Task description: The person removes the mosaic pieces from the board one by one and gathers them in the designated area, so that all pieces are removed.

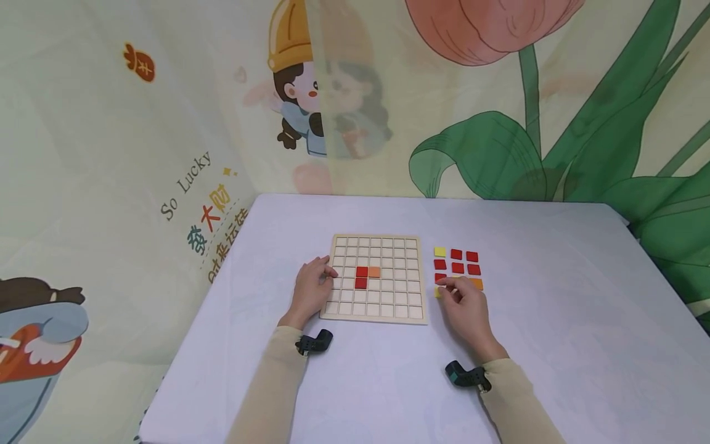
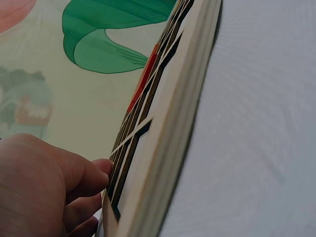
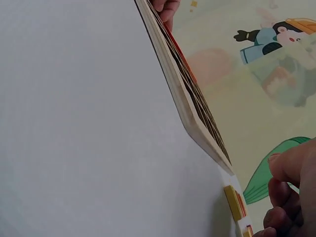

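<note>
A square wooden grid board (image 1: 396, 319) lies on the table. Two red tiles (image 1: 362, 283) and one orange tile (image 1: 374, 272) sit in its cells. At the board's left edge, my left hand (image 1: 312, 287) holds the rim, with a fingertip over the border cells in the left wrist view. My right hand (image 1: 466, 311) hovers with bent fingers over the near end of the loose tiles. A yellow tile (image 1: 437, 293) shows beside its fingertips. In the right wrist view the thumb and fingers (image 3: 289, 165) stand apart, and no tile is visible between them.
Right of the board lie rows of loose tiles: several red ones (image 1: 457, 267), a yellow one (image 1: 440, 251) and an orange one (image 1: 476, 283), partly covered by the right hand. A white cloth (image 1: 554, 345) covers the table. Behind it hangs a printed curtain (image 1: 222, 92).
</note>
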The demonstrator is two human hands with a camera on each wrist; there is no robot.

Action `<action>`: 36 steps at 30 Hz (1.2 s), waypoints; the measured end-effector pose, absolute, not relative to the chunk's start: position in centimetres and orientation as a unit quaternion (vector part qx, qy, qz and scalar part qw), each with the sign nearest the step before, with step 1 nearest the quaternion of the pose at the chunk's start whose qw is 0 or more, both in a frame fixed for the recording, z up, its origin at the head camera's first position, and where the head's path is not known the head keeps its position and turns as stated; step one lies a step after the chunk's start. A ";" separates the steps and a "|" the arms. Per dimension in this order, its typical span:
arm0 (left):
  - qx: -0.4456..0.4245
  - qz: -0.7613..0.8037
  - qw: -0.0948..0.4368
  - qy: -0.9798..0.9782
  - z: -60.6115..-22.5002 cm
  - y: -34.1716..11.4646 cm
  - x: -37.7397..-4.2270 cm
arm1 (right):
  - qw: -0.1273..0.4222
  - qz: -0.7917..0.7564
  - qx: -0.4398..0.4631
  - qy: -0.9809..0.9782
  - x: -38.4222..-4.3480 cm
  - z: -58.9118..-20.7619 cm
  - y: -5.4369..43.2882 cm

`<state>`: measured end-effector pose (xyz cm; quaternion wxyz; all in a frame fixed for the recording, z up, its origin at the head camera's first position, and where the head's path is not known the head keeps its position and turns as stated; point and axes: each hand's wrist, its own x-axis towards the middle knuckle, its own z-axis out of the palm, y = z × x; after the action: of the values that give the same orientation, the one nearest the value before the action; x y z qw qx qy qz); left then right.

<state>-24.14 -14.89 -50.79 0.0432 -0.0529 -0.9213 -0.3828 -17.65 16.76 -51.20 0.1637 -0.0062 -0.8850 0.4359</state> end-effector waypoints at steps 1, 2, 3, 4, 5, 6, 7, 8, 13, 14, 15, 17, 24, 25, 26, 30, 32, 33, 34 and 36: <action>-0.053 -0.383 0.043 -0.921 -50.8 -14.9 -24.1 | 0.164 0.438 -0.002 -0.884 -17.6 -51.3 16.5; -0.053 -0.382 0.042 -0.922 -50.8 -14.8 -24.1 | 0.164 0.442 0.004 -0.882 -17.7 -51.3 16.3; -0.053 -0.382 0.042 -0.922 -50.8 -14.8 -24.1 | 0.165 0.446 0.013 -0.880 -17.6 -51.3 16.0; -0.053 -0.381 0.042 -0.922 -50.7 -14.8 -24.1 | 0.164 0.447 0.020 -0.879 -17.6 -51.3 15.8; -0.053 -0.380 0.043 -0.923 -50.7 -14.8 -24.1 | 0.164 0.449 0.027 -0.878 -17.6 -51.3 15.5; -0.053 -0.379 0.043 -0.923 -50.7 -14.8 -24.1 | 0.163 0.454 0.035 -0.875 -17.6 -51.3 15.2; -0.053 -0.377 0.043 -0.924 -50.7 -14.8 -24.1 | 0.163 0.457 0.043 -0.873 -17.6 -51.2 14.9; -0.053 -0.374 0.044 -0.925 -50.7 -14.8 -24.1 | 0.162 0.461 0.050 -0.871 -17.5 -51.2 14.7; -0.051 -0.371 0.043 -0.926 -50.7 -14.9 -24.2 | 0.149 0.474 0.079 -0.864 -17.4 -51.4 13.5; -0.050 -0.372 0.043 -0.926 -50.6 -15.0 -24.1 | 0.146 0.476 0.083 -0.863 -17.4 -51.4 13.3; -0.050 -0.373 0.043 -0.925 -50.6 -15.0 -24.1 | 0.143 0.479 0.086 -0.862 -17.3 -51.4 13.1; -0.050 -0.375 0.043 -0.925 -50.6 -15.0 -24.1 | 0.141 0.484 0.091 -0.859 -17.2 -51.4 12.8; -0.051 -0.378 0.039 -0.923 -50.7 -14.8 -24.1 | 0.156 0.493 0.100 -0.850 -17.3 -51.5 11.9; -0.051 -0.379 0.039 -0.923 -50.7 -14.8 -24.1 | 0.157 0.493 0.103 -0.849 -17.3 -51.5 11.7; -0.051 -0.379 0.039 -0.923 -50.8 -14.8 -24.2 | 0.158 0.494 0.105 -0.849 -17.4 -51.6 11.6; -0.052 -0.380 0.042 -0.923 -50.8 -14.8 -24.2 | 0.150 0.497 0.103 -0.848 -17.6 -51.6 11.0; -0.050 -0.380 0.042 -0.923 -50.8 -14.8 -24.2 | 0.145 0.498 0.101 -0.849 -17.8 -51.5 10.6; -0.050 -0.379 0.042 -0.923 -50.8 -14.8 -24.2 | 0.143 0.499 0.101 -0.849 -17.8 -51.5 10.4; -0.049 -0.379 0.042 -0.923 -50.8 -14.8 -24.2 | 0.141 0.499 0.101 -0.849 -17.9 -51.5 10.3; -0.048 -0.380 0.042 -0.923 -50.7 -14.8 -24.2 | 0.141 0.502 0.102 -0.847 -18.0 -51.5 10.0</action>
<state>-24.15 -14.76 -50.74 0.0421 -0.0477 -0.9228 -0.3799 -17.98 10.01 -51.49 0.1411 0.1020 -0.8473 0.5018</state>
